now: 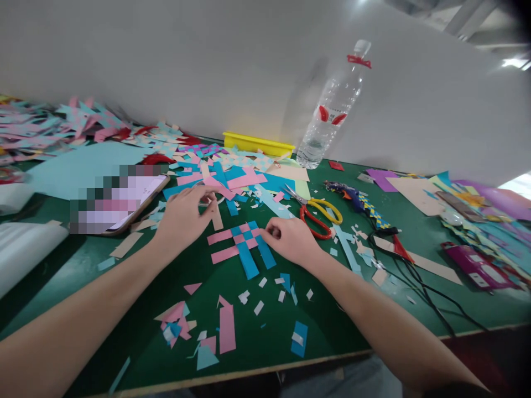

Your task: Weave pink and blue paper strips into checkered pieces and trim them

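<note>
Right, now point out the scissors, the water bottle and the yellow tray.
Scissors [317, 230]: head view, red handle loop.
Water bottle [341, 95]: head view, clear upper body.
Yellow tray [258, 145]: head view, front wall.

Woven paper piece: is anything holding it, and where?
The right hand has fingertips at the right edge of the woven paper piece; whether pinching or merely touching cannot be told.

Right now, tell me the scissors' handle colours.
One red handle, one yellow handle, clearest in the head view.
</note>
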A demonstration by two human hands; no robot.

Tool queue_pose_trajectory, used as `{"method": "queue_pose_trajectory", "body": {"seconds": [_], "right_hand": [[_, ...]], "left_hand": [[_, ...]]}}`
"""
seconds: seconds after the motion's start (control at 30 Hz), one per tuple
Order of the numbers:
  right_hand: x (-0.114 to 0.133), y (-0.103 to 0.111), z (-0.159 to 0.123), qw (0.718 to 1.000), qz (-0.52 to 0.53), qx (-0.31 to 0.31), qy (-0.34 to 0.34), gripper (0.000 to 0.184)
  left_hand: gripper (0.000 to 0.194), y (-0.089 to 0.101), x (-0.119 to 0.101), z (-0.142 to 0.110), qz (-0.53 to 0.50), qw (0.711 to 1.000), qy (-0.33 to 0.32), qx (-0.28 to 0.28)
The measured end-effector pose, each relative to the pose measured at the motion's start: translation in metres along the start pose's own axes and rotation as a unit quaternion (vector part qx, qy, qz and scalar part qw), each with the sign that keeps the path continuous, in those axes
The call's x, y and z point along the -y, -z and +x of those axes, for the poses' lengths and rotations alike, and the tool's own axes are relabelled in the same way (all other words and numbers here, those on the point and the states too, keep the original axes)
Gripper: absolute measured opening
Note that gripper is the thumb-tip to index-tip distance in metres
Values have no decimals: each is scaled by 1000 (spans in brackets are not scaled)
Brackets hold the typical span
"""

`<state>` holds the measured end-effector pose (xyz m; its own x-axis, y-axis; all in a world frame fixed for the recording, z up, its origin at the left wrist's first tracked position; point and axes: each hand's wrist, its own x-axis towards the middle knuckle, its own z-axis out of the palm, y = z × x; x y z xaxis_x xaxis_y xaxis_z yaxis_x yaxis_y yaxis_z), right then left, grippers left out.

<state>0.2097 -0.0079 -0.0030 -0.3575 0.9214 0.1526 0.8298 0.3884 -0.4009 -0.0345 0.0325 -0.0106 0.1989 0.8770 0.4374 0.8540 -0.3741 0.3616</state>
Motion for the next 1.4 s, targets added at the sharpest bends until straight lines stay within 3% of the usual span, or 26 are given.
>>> {"method": "queue_pose_trajectory", "body": {"seconds": [0.1,0.27,0.4,0.5,0.6,0.73,0.87,1.03,1.17,1.27,1.33,1.4], "right_hand": [[-1,1,0,1000,15,-26,5,21],[-2,1,0,996,24,-59,66,13],[-2,0,0,994,20,-55,90,15],[-2,0,-1,991,25,-58,115,16],[-1,-1,-1,986,29,-77,145,17],[0,-2,-1,981,34,-96,163,18],[0,-2,-1,979,28,-103,173,17],[0,-2,-1,979,22,-109,173,17],[-1,-3,0,977,25,-120,173,17],[0,-2,0,978,29,-123,165,18],[1,-1,-1,978,34,-129,157,20],[3,1,-2,975,44,-147,158,24]], "left_hand": [[27,-1,4,-1,67,998,-5,-13],[26,-5,17,-4,159,985,-70,-21],[23,-9,27,-4,184,977,-106,-32],[19,-8,25,-2,167,980,-98,-43],[16,-1,12,0,93,994,-47,-39],[15,11,-4,1,-122,990,43,-48],[21,15,-10,-1,-312,939,118,-80],[26,11,-10,3,-479,850,190,-107],[30,11,-11,7,-540,818,166,-113],[21,12,-15,5,-520,838,122,-114],[9,12,-19,1,-444,887,85,-96],[16,12,-23,-4,-334,941,30,-49]]}}
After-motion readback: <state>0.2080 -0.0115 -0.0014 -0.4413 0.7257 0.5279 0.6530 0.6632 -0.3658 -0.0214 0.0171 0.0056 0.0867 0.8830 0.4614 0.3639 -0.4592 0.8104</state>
